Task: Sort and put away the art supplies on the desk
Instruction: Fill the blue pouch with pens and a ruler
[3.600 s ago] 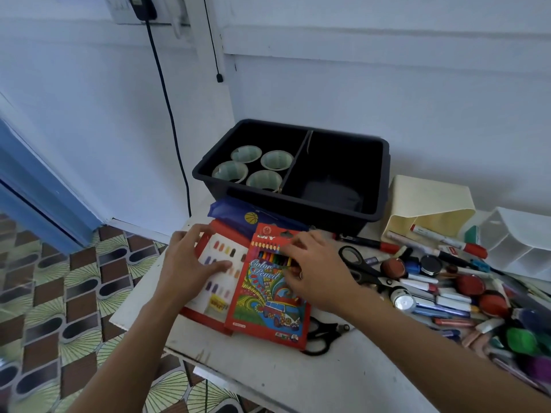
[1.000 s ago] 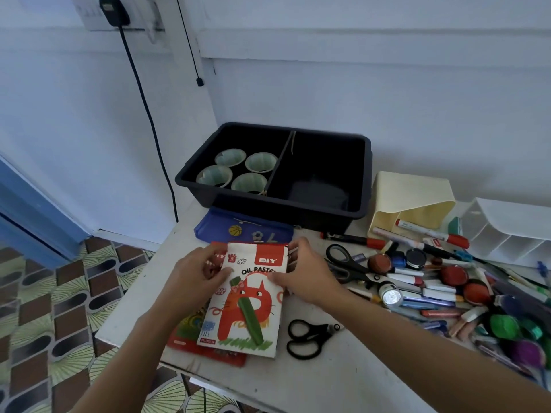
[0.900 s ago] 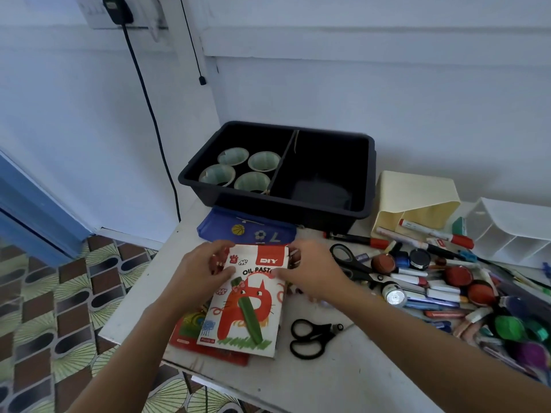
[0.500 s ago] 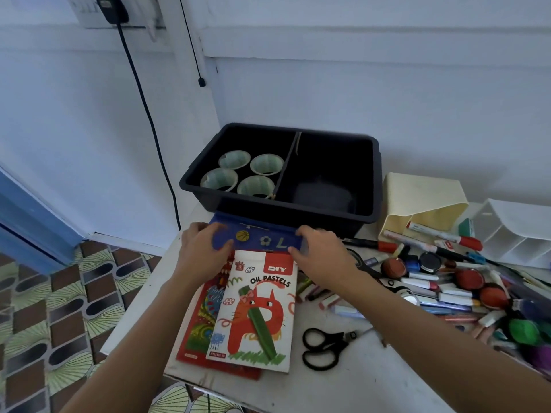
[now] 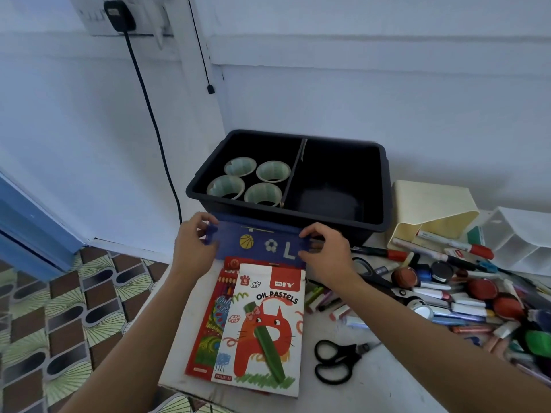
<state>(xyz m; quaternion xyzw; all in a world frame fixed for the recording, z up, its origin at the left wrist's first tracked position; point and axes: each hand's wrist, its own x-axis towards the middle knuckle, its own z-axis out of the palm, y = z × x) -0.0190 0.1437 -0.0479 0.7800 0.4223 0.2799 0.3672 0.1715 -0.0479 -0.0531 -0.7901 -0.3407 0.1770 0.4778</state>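
Pencil case [image 5: 259, 244], blue, with a basketball, a football and a letter L on its face, sits between my two hands against the front of the black bin [image 5: 386, 189]. My left hand [image 5: 193, 245] grips its left end, fingers curled over the far edge. My right hand [image 5: 326, 251] pinches the right end the same way. I cannot tell whether the case rests on the desk [image 5: 387, 391] or is lifted just off it.

Just nearer me lies a box of oil pastels [image 5: 264, 326], overlapping a red box of coloured pencils [image 5: 213, 317]. Black scissors [image 5: 337, 360] lie to the right of the pastels. Beyond them a heap of markers [image 5: 465, 305], pens and small pots spreads towards the desk's right side.

The bin's left compartment holds four rolls of tape [image 5: 226, 186]. A cream holder [image 5: 426, 204] lies tipped beside the bin, a white organiser [image 5: 518, 239] next to it. Behind stands a pale wall [image 5: 387, 70] with a black cable [image 5: 149, 114] hanging from a socket; patterned floor tiles [image 5: 59, 308] show at left.
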